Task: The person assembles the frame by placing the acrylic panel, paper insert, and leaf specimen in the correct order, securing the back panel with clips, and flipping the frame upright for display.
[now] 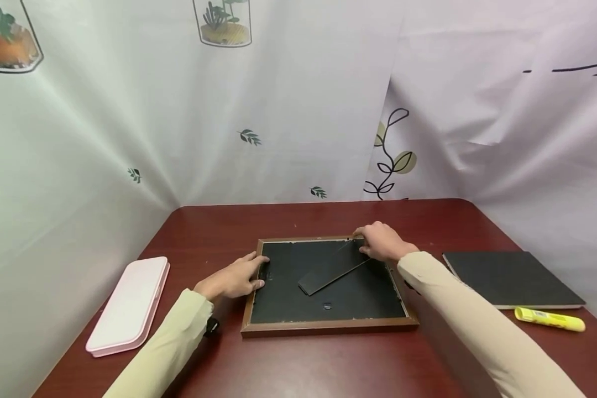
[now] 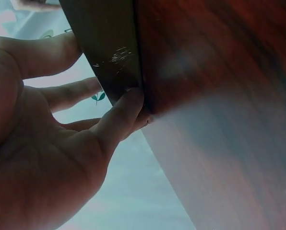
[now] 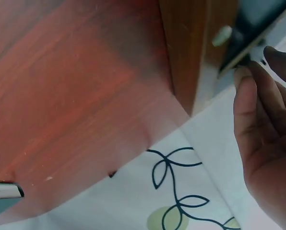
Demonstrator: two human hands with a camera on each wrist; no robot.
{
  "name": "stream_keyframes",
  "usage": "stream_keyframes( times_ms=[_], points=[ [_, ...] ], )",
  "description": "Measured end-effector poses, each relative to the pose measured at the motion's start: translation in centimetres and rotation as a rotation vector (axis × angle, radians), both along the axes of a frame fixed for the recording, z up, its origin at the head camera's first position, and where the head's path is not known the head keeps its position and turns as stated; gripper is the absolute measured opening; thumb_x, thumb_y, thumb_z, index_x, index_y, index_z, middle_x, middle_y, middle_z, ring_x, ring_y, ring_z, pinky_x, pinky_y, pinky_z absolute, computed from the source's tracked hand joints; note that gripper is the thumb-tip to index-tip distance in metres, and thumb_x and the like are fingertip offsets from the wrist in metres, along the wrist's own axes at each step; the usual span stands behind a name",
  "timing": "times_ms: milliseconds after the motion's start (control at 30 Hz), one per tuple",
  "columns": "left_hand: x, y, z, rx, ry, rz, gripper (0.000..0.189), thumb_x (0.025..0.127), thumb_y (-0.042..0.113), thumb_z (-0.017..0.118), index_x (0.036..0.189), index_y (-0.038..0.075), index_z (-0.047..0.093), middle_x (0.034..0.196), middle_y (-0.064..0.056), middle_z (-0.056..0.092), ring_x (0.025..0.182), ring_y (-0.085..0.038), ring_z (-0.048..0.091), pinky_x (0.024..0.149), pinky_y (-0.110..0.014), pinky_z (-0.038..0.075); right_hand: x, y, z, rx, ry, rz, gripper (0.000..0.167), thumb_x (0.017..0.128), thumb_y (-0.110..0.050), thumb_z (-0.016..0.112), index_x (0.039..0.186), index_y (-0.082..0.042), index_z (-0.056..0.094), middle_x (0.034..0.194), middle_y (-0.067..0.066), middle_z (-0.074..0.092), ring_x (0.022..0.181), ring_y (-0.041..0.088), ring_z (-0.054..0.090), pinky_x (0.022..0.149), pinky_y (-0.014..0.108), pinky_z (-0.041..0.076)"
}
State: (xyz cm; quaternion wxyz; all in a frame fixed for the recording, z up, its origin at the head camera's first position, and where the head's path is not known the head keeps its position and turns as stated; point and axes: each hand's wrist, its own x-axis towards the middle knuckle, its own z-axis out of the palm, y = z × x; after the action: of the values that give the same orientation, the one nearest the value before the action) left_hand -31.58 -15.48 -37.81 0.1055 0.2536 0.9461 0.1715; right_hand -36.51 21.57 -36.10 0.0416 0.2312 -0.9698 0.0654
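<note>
A brown-edged picture frame (image 1: 330, 326) lies face down on the table, its black backing (image 1: 288, 309) upward. Slantwise across that backing runs the black stand leg (image 1: 323, 273). My left hand (image 1: 236, 275) rests at the frame's left side, thumb and index finger spread over the edge; in the left wrist view, other fingers (image 2: 119, 112) press against the frame's side. At the far right corner, my right hand (image 1: 382, 241) bends its fingers over the rim and the upper end of the leg. A small metal tab (image 3: 222, 36) shows beside its fingertips in the right wrist view; I cannot tell which part they pinch.
On the left of the dark red table (image 1: 328, 370) lies a pale pink case (image 1: 129, 304). A black book (image 1: 512, 279) lies at the right, with a yellow marker (image 1: 549, 319) in front of it. White printed cloth (image 1: 298, 110) hangs behind and along both sides.
</note>
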Motion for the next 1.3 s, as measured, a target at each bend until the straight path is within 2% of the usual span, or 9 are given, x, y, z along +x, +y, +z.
stream_keyframes(
  times_ms=[100, 167, 367, 733, 967, 1067, 1133, 1200, 1300],
  points=[
    [0.1, 0.3, 0.1, -0.009, -0.004, 0.013, 0.056, 0.099, 0.013, 0.061, 0.149, 0.0, 0.04, 0.16, -0.034, 0.024, 0.148, -0.049, 0.029, 0.115, -0.061, 0.034, -0.5, -0.2, -0.3, -0.042, -0.081, -0.017, 0.045, 0.089, 0.0, 0.066, 0.133, -0.008, 0.064, 0.109, 0.012, 0.073, 0.076, 0.017, 0.056, 0.068, 0.031, 0.049],
    [0.2, 0.4, 0.1, -0.005, -0.008, 0.017, 0.056, 0.099, 0.012, 0.061, 0.149, 0.0, 0.04, 0.16, -0.034, 0.024, 0.148, -0.05, 0.029, 0.115, -0.062, 0.034, -0.8, -0.3, -0.4, -0.07, -0.135, -0.02, 0.048, 0.089, 0.004, 0.06, 0.136, -0.01, 0.063, 0.104, 0.012, 0.071, 0.074, 0.017, 0.054, 0.067, 0.029, 0.045],
    [0.4, 0.5, 0.2, 0.014, -0.007, 0.028, 0.055, 0.098, 0.01, 0.061, 0.148, 0.0, 0.041, 0.159, -0.035, 0.025, 0.148, -0.051, 0.029, 0.115, -0.063, 0.033, -1.1, -0.1, -0.4, -0.135, -0.206, -0.047, 0.047, 0.09, 0.005, 0.059, 0.133, -0.011, 0.065, 0.063, -0.001, 0.045, 0.06, 0.013, 0.044, 0.063, 0.027, 0.04],
    [0.6, 0.6, 0.0, 0.035, 0.009, 0.045, 0.054, 0.097, 0.009, 0.064, 0.146, 0.0, 0.044, 0.158, -0.034, 0.029, 0.147, -0.05, 0.031, 0.114, -0.063, 0.035, -1.2, 0.2, -0.4, -0.182, -0.187, -0.01, 0.039, 0.088, 0.003, 0.068, 0.125, -0.009, 0.068, 0.069, 0.0, 0.059, 0.066, 0.012, 0.052, 0.068, 0.027, 0.045],
    [1.1, 1.3, -0.1, 0.015, 0.066, 0.093, 0.052, 0.092, 0.006, 0.069, 0.141, 0.0, 0.05, 0.149, -0.028, 0.044, 0.14, -0.044, 0.044, 0.109, -0.056, 0.043, -1.0, 0.2, -0.8, -0.198, -0.176, -0.003, 0.036, 0.088, 0.004, 0.066, 0.121, -0.009, 0.07, 0.07, 0.0, 0.056, 0.065, 0.012, 0.051, 0.064, 0.026, 0.043],
    [1.1, 1.6, 0.0, 0.008, 0.061, 0.12, 0.052, 0.093, 0.006, 0.068, 0.142, 0.001, 0.05, 0.152, -0.027, 0.042, 0.142, -0.043, 0.041, 0.11, -0.056, 0.042, -0.8, 0.1, -0.8, -0.185, -0.134, 0.022, 0.034, 0.088, 0.005, 0.063, 0.119, -0.007, 0.072, 0.069, 0.002, 0.056, 0.064, 0.012, 0.049, 0.062, 0.025, 0.041],
    [1.1, 1.6, 0.0, 0.009, 0.054, 0.134, 0.053, 0.094, 0.007, 0.067, 0.143, 0.003, 0.049, 0.155, -0.027, 0.039, 0.145, -0.044, 0.037, 0.112, -0.057, 0.04, -0.7, 0.1, -0.9, -0.169, -0.11, 0.04, 0.035, 0.089, 0.006, 0.061, 0.119, -0.006, 0.072, 0.077, 0.006, 0.063, 0.066, 0.013, 0.051, 0.06, 0.025, 0.041],
    [1.1, 1.6, -0.1, 0.016, 0.045, 0.146, 0.053, 0.095, 0.007, 0.067, 0.144, 0.004, 0.049, 0.157, -0.026, 0.036, 0.147, -0.044, 0.035, 0.113, -0.058, 0.039, -0.6, 0.1, -0.9, -0.146, -0.102, 0.049, 0.037, 0.09, 0.006, 0.059, 0.124, -0.003, 0.071, 0.097, 0.013, 0.073, 0.073, 0.015, 0.056, 0.062, 0.025, 0.043],
    [1.1, 1.4, -0.3, 0.034, 0.046, 0.144, 0.053, 0.094, 0.008, 0.068, 0.144, 0.004, 0.05, 0.156, -0.025, 0.038, 0.146, -0.043, 0.036, 0.113, -0.058, 0.039, -0.4, 0.0, -1.0, -0.097, -0.083, 0.081, 0.038, 0.091, 0.005, 0.058, 0.127, 0.001, 0.068, 0.125, 0.019, 0.07, 0.084, 0.017, 0.062, 0.065, 0.025, 0.047]
  ],
)
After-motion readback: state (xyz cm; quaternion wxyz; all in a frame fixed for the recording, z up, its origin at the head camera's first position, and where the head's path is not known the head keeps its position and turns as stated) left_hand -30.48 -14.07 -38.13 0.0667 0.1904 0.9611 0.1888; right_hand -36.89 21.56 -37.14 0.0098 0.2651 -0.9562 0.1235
